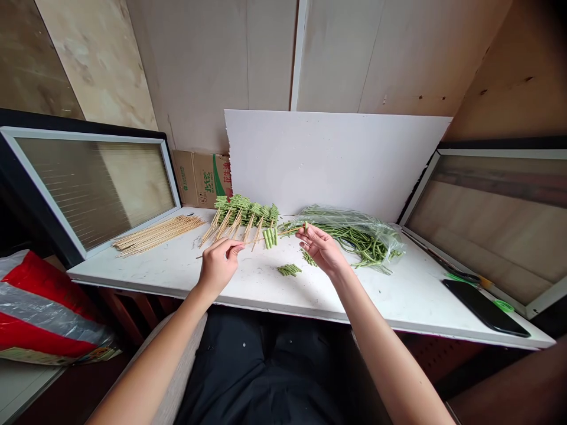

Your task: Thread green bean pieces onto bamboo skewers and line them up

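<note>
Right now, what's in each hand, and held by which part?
Left hand: a thin stick, pinched on its bare part, left of the bean pieces. Right hand: a short bean piece by the stick's far end; exact grip spot unclear.

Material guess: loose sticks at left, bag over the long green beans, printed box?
Loose sticks: likely bamboo or wood, seemingly uncoated; pale tan, slim, straight.
Bag: thin clear plastic film, glossy; crinkles catch light, green beans show through.
Printed box: probably cardboard, mostly matte; brown faces, folded corner.

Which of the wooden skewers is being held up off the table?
The skewer in the left hand, carrying green pieces; the other skewers lie on the table.
</note>
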Available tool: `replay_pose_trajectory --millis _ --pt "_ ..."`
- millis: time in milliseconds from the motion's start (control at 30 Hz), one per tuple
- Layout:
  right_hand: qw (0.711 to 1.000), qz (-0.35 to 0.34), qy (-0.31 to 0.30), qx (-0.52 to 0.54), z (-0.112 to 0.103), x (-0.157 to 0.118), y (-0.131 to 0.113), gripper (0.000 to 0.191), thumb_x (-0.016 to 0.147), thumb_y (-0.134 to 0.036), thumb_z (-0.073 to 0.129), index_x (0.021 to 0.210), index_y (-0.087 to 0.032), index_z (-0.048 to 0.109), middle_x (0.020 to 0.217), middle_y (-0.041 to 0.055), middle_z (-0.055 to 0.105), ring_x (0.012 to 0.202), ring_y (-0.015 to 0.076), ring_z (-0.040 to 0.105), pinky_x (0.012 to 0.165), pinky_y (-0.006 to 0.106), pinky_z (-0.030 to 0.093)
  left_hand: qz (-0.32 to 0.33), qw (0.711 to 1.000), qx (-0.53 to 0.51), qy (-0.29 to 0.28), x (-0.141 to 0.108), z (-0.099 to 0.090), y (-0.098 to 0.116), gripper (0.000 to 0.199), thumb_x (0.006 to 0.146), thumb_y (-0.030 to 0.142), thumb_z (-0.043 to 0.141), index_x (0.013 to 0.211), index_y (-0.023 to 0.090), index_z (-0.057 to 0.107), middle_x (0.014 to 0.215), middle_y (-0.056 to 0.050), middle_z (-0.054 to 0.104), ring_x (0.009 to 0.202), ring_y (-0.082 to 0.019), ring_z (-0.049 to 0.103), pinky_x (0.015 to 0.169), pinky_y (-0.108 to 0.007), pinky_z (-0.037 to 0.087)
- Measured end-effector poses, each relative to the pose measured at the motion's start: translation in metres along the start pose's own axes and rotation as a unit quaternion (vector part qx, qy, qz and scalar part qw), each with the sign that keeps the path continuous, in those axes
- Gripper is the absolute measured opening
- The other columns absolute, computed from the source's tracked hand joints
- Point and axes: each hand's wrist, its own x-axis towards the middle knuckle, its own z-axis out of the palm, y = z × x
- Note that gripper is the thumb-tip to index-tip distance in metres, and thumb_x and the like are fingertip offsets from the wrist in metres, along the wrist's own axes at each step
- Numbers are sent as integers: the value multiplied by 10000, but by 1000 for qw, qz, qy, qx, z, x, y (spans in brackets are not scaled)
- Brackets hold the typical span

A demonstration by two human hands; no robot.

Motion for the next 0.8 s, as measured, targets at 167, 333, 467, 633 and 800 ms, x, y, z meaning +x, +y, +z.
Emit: replay_pose_trajectory --millis 167,333,467,633,800 --pt "999 -6 20 -29 1 0 4 420 745 -565 920 1038 -296 786 1186 60 790 1236 270 689 895 336 548 -6 1000 -6 2 0 0 0 195 989 185 614 897 209 783 876 -46 796 781 -189 718 733 -295 545" --pt "999 -3 19 -32 0 0 4 408 760 -562 907 1041 -294 784 1201 57 788 1255 262 686 904 325 536 -12 1000 0 -4 0 0 0 203 989 193 611 892 212 788 873 -51 796 775 -192 715 732 -296 548" --pt "1000 -1 17 -20 0 1 5 374 768 -531 913 1034 -298 789 1181 47 792 1232 251 696 888 312 532 -6 1000 -1 -6 0 -1 0 207 983 173 605 909 210 794 863 -48 790 768 -188 705 726 -293 545" --pt "999 -1 25 -30 -1 1 5 411 747 -558 918 1038 -300 783 1172 49 799 1240 263 694 874 320 532 -2 1000 3 -8 -1 -1 0 215 988 165 598 897 205 789 873 -47 789 795 -189 719 731 -290 545" --pt "999 1 37 -36 -1 2 6 398 736 -559 921 1008 -304 780 1166 50 808 1299 280 665 873 327 522 -5 1000 7 -6 0 -1 -1 222 977 146 590 888 207 783 874 -46 790 800 -191 723 731 -293 550"
